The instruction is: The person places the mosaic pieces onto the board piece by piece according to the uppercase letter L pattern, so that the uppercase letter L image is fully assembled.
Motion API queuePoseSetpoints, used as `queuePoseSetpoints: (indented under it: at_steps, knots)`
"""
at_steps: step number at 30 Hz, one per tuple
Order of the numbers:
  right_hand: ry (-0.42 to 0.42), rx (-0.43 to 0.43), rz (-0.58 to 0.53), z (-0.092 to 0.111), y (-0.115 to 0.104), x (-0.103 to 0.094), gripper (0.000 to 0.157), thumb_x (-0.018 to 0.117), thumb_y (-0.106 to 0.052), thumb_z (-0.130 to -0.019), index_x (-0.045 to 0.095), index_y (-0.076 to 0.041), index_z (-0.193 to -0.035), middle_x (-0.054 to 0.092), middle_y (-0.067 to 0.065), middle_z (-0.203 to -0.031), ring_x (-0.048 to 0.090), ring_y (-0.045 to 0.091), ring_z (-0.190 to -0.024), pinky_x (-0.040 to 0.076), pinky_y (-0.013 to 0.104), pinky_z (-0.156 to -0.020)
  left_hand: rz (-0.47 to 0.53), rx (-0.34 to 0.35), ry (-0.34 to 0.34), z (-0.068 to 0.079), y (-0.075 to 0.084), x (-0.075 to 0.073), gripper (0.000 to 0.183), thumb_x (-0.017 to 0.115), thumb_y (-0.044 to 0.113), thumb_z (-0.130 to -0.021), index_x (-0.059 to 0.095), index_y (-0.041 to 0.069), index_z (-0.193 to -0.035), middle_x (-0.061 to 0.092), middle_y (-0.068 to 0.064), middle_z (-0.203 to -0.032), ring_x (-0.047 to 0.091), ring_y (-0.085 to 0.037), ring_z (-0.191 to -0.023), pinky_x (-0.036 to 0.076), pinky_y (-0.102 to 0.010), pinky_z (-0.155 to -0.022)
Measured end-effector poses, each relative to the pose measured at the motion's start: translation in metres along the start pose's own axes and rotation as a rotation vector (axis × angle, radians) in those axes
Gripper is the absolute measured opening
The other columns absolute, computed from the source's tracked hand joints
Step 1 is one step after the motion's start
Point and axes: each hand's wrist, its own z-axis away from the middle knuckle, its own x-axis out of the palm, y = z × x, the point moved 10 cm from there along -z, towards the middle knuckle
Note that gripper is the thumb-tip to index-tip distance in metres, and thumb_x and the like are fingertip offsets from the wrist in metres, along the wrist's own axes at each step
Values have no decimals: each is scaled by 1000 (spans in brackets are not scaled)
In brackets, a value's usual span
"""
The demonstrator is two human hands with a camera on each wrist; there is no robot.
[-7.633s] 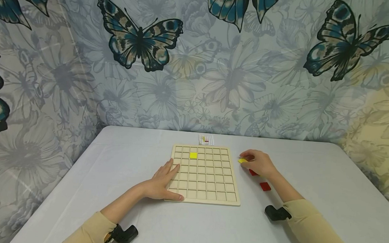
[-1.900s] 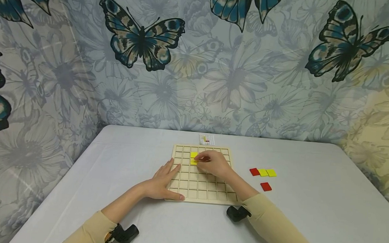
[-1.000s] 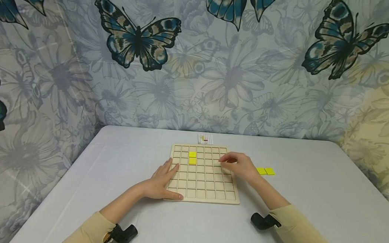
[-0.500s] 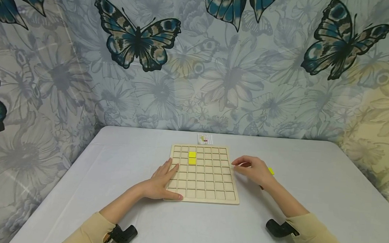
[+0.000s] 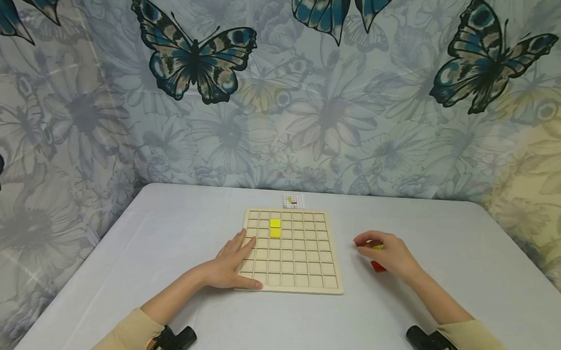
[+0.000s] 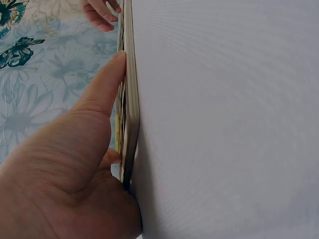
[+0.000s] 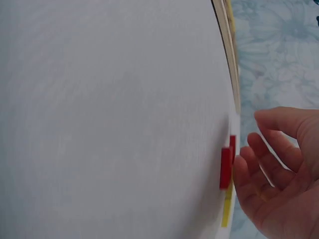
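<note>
"Where are the loose tiles?"

"To the right of the board [image 5: 301, 279], apart from its edge. A near red tile [image 5: 378, 266] lies on the person's side of the right hand [image 5: 393, 251], and a loose yellow [image 5: 378, 247] shows partly behind the fingers. The right wrist view adds a far red tile [image 7: 233, 141] just past the near 1."

"So which hand is nearer?"

"The right, clearly; it's over them. The left hand [image 5: 224, 268] is across the board, on its left side."

"Does either hold a tile?"

"No. The right's fingers curve loosely, thumb apart, nothing between them; whether a fingertip touches a tile, I can't tell. The left lies spread, thumb along the near edge, resting on the board, not clamped."

"Any long axis to mind?"

"Not in the tiles; they look square. The 2 yellow tiles [image 5: 274, 228] set in the grid do make a line, running away from the person. I'd judge that what matters is the sideways gap: that pair sits left of the loose tiles, across most of the board."
</note>
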Motion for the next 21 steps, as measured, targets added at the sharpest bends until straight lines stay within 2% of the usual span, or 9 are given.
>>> queuePoseSetpoints:
  at_steps: [7,21]
  knots:
    - [12,41,36,5,13,-12,30,69,-22,-90,68,-8,-117,63,14,-113,54,32,-103,51,32,-70,-4,6,-3,0,0,0,109,75,51,-81,11,3,-156,-13,-23,-159,-12,-36,-146,-3,-55,-116]
    - [36,-23,102,2,22,-19,28,72,-13,-86,68,-4,-113,64,17,-110,55,34,-97,52,33,-68,-10,15,9,0,0,-1,110,75,53,-80,12,2,-156,-11,-24,-159,-10,-38,-146,-2,-54,-116]
